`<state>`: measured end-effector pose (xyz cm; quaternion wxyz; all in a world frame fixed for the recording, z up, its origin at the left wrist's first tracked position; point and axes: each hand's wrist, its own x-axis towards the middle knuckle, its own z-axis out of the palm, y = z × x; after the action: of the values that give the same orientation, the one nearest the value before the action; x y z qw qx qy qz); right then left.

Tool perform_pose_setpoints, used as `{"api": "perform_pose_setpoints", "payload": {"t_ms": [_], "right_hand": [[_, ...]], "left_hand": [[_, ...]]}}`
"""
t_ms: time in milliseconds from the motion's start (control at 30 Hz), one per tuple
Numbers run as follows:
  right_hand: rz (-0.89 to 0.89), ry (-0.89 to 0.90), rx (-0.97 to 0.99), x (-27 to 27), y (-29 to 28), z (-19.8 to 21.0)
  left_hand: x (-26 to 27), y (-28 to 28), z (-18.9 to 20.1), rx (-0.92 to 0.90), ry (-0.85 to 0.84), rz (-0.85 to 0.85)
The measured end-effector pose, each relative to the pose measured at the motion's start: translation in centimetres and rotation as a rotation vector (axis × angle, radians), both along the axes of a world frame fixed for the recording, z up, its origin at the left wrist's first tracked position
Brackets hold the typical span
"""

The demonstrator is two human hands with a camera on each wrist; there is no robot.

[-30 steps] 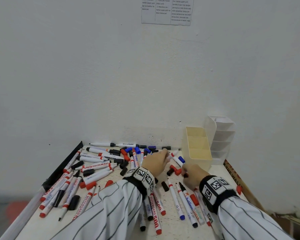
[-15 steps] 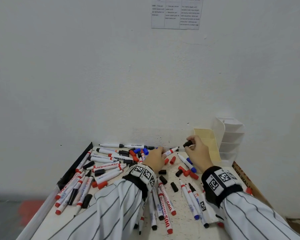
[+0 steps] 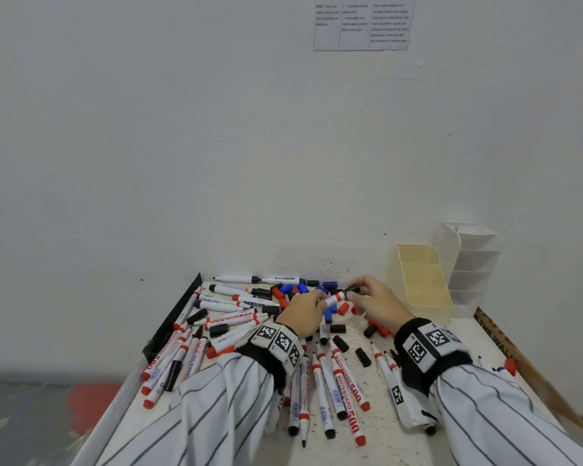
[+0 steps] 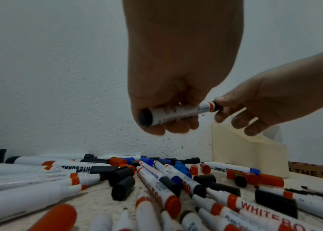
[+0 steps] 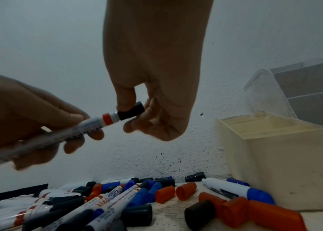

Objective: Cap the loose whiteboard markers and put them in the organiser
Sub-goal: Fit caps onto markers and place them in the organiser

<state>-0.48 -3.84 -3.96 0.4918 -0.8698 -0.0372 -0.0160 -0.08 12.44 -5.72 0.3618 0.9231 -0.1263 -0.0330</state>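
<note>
Left hand [image 3: 305, 314] grips a white marker [image 3: 334, 299] by the barrel, fingers curled round it, held off the counter [image 3: 394, 442] at centre frame in the head view. Right hand [image 3: 379, 302] pinches a black cap [image 3: 353, 290] between thumb and fingers; in the right wrist view the cap [image 5: 131, 113] sits on the marker's [image 5: 62, 136] tip end, hard against an orange band. Whether it is fully seated cannot be told. The marker's far end is black in the left wrist view [image 4: 174, 113].

Lower frame, nearest the camera: striped sleeves [image 3: 223, 408] and tagged black wristbands [image 3: 429, 348]. Between and beneath them lie loose markers [image 3: 327, 391], most uncapped, with red or black ends.

Centre, below the hands: loose caps [image 3: 362, 357] in black, red and blue lie scattered on the counter among further markers. A second spread of markers [image 3: 196, 344] lies at left, beside a black edge strip [image 3: 172, 321].

Right of the hands: a cream organiser [image 3: 424, 284] stands on the counter, with nothing visible in its open compartments. A white tiered organiser [image 3: 472, 260] stands just behind it to the right.

Far: white wall [image 3: 182, 129], ink-speckled near the counter; a printed sheet [image 3: 362, 23] at top centre-right.
</note>
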Motion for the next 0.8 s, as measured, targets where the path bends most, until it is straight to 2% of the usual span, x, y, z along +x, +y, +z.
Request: {"api": "perform_pose_setpoints", "payload": {"t_ms": [133,300,433,567,700,800], "right_hand": [[0.012,0.021,-0.037,0.4,0.8,0.0],[-0.068,0.015,-0.079,1.0,1.4,-0.1],[-0.077,0.020,-0.098,1.4,1.4,0.0],[-0.083,0.042,-0.049,1.5,1.6,-0.2],[-0.064,0.106,0.059,1.4,1.4,-0.8],[-0.004,0.086,0.138,1.4,1.1,-0.9]], "left_hand": [[-0.6,0.7,0.6,-0.071,0.002,-0.005],[-1.0,1.1,1.1,-0.124,-0.119,0.015],[-0.8,0.8,1.1,0.007,-0.161,0.028],[-0.8,0.1,1.6,0.093,-0.073,-0.025],[-1.1,-0.1,2.9,0.103,0.075,-0.085],[-1.5,-0.5,3.7,0.054,0.193,-0.103]]}}
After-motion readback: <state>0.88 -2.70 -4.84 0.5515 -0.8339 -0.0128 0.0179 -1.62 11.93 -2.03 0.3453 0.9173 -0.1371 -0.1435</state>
